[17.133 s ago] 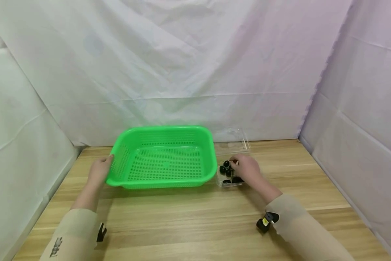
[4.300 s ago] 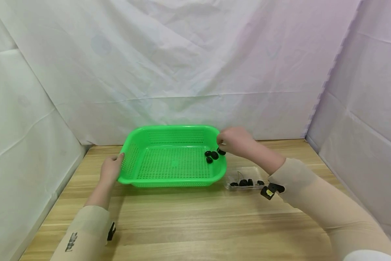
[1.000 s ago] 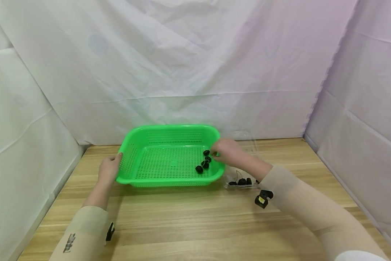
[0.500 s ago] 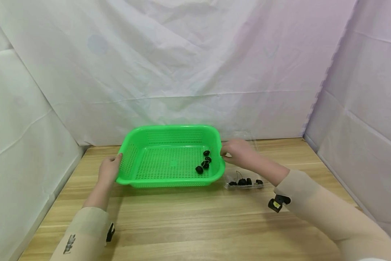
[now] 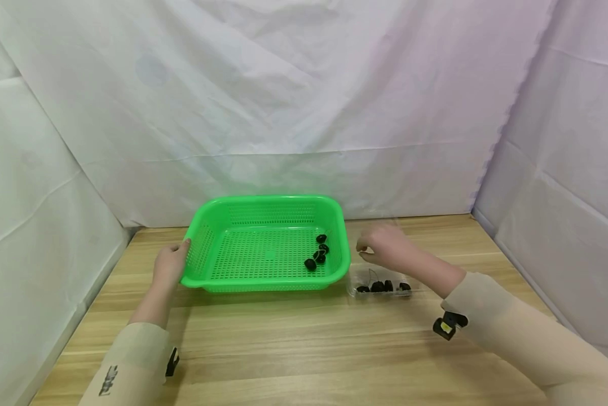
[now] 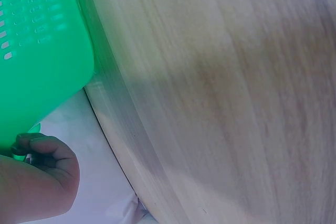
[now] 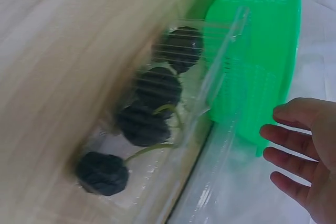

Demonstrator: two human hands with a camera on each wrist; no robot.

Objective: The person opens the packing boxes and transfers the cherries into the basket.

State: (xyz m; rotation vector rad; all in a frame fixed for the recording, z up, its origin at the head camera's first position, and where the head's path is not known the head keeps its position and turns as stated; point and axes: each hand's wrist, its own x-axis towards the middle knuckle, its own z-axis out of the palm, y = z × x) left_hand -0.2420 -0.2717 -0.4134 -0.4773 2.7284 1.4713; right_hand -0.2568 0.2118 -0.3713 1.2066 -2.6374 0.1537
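Observation:
My left hand (image 5: 170, 261) grips the left rim of a green plastic basket (image 5: 263, 285), with its fingers curled round the edge in the left wrist view. Several dark cherries (image 5: 311, 264) with stems lie on the basket's floor near its right end. My right hand (image 5: 383, 246) hovers over a clear plastic box (image 5: 353, 275) just right of the basket. Its fingers are loosely bent and hold nothing in the right wrist view. Inside the box, several more dark cherries (image 7: 157, 87) rest in a row along the near side, some with green stems.
The box's clear lid (image 5: 370, 223) stands open at the back, against the white cloth wall (image 5: 263, 169). Cloth also closes off both sides of the wooden table (image 5: 283, 349). Each sleeve carries a small black wrist mount (image 5: 446, 326).
Cherries now lie in the basket, which held none at first; the box holds fewer. In the last second my right hand drew back rightward from the basket to above the box.

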